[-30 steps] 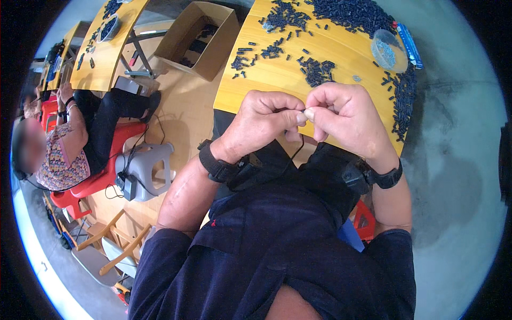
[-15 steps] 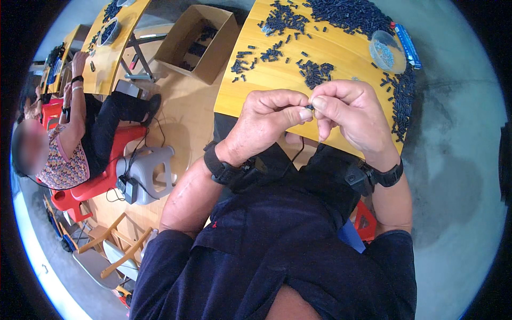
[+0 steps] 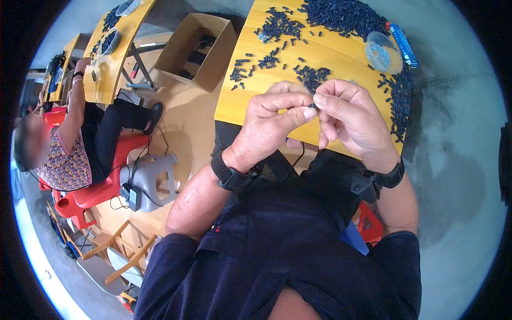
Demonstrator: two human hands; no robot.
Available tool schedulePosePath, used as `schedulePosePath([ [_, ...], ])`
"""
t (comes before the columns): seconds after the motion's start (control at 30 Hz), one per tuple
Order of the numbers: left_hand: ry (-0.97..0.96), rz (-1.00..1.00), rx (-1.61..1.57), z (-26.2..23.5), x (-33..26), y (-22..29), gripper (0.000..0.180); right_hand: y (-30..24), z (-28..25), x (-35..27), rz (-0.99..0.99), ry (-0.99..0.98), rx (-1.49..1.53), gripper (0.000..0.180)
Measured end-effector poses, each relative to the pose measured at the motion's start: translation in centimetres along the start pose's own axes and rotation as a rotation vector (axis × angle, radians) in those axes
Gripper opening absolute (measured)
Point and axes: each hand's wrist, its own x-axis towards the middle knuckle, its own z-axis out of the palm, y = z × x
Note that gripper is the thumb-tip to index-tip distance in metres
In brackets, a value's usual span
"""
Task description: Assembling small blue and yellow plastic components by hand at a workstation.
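Over the near edge of the yellow table, my left hand pinches a small black cylindrical part between thumb and forefinger. Fingers and thumb of my right hand close on the same part from the other side, so most of it is hidden. Just beyond my fingertips lies a small heap of similar black parts. A clear round tub with tiny light-blue pieces stands at the table's right side.
A large pile of black parts covers the far side, and another pile runs along the right edge beside a blue box. An open cardboard box stands left on the floor. Another person sits at a table further left.
Both hands stay together at nearly the same spot, with the fingers slightly shifted on the small part. The whole view has tilted a little. The other person's arm has moved slightly.
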Motion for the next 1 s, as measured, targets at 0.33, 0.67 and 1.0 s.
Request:
schedulePosePath([
  [0.33,-0.004,0.137,-0.067,0.3,0.1,-0.1,0.013,-0.2,0.4,-0.3,0.039,-0.015,0.087,0.035],
  [0.67,-0.096,0.081,-0.198,0.5,0.1,0.1,0.013,0.8,-0.4,-0.4,0.233,-0.213,0.057,0.061],
  [1.0,-0.29,-0.044,-0.249,-1.0,0.6,2.1,0.011,1.4,0.3,-0.4,0.294,-0.3,0.168,0.054],
])
